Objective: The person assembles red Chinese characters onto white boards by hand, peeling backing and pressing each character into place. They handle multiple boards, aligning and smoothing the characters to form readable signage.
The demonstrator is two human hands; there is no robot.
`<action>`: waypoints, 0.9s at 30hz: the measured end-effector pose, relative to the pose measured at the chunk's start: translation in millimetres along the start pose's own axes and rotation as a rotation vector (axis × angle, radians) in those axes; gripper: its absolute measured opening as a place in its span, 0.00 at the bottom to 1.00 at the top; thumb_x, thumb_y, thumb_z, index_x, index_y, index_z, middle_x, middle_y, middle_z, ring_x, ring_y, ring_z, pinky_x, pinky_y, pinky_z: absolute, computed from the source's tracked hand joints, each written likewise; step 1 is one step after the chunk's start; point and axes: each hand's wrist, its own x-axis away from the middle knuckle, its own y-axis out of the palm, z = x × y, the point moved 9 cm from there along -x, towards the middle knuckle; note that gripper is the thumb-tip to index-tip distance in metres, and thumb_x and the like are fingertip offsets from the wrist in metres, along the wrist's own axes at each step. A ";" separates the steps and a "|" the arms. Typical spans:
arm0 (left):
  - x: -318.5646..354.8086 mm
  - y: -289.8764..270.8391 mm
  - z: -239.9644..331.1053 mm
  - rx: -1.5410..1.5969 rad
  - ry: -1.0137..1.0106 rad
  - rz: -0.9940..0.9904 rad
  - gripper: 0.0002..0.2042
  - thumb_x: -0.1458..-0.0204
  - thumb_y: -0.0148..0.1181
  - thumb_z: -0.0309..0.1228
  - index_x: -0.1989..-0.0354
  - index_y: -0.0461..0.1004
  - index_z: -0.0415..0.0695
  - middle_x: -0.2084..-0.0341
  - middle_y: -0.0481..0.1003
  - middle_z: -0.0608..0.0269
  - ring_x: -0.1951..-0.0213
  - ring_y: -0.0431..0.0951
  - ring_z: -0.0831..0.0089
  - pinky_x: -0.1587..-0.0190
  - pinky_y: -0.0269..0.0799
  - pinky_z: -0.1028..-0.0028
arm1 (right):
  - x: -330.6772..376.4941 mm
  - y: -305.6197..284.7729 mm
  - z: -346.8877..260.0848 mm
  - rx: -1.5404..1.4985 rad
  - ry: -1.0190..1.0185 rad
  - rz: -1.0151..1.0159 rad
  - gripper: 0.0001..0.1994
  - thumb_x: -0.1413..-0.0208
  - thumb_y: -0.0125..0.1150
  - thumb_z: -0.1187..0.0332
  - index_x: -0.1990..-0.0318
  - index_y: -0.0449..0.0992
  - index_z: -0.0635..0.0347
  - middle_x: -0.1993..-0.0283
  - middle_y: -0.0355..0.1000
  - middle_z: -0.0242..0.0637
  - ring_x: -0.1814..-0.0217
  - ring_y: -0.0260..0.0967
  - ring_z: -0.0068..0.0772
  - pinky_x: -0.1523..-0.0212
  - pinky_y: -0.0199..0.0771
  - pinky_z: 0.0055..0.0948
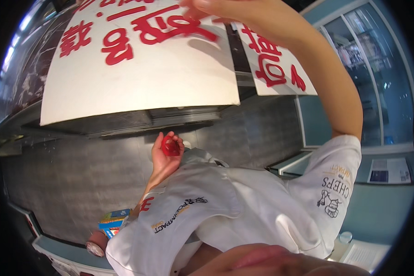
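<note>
My left hand [167, 158] is low in front of my body, palm up, with its fingers curled round a small, round, glossy red thing [170, 146]. I cannot make out whether that is a cup or a lid. My right arm reaches up and across to a large white board [92, 92] bearing thick red brush-painted characters [117, 46]. Over its upper right part is my right hand [234, 14], its fingers blurred and partly cut off by the top edge. Whether they hold anything does not show. Below the hand, a shadow falls on the board.
Right of the board stands a second white board [280, 76] with red characters, across a dark gap. A dark marbled surface [30, 69] lies at the far left. Glass-paned doors [372, 60] are on the right. A blue and yellow box [115, 220] sits behind me, lower left.
</note>
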 end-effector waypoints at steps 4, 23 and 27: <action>-7.0 -1.1 -0.2 0.049 -0.082 -0.101 0.15 0.37 0.59 0.42 0.59 0.77 0.41 0.67 0.77 0.59 0.58 0.76 0.64 0.51 0.75 0.68 | 34.2 -35.3 -16.9 0.828 0.011 0.218 0.17 0.33 0.57 0.62 0.47 0.78 0.67 0.54 0.80 0.41 0.56 0.77 0.28 0.54 0.76 0.25; -27.5 -2.9 -0.4 -0.198 -0.085 0.237 0.16 0.37 0.54 0.40 0.68 0.77 0.39 0.76 0.76 0.56 0.61 0.77 0.58 0.50 0.75 0.59 | 221.4 -32.6 96.6 1.121 -0.380 0.747 0.22 0.50 0.65 0.70 0.44 0.77 0.59 0.39 0.73 0.47 0.37 0.72 0.52 0.39 0.71 0.48; -28.6 -5.9 4.1 -0.182 -0.071 0.143 0.14 0.37 0.52 0.37 0.65 0.77 0.38 0.72 0.77 0.54 0.59 0.76 0.57 0.51 0.74 0.59 | 222.6 -31.8 93.6 1.079 -0.581 0.822 0.14 0.42 0.64 0.66 0.51 0.79 0.62 0.46 0.78 0.47 0.45 0.77 0.49 0.44 0.76 0.44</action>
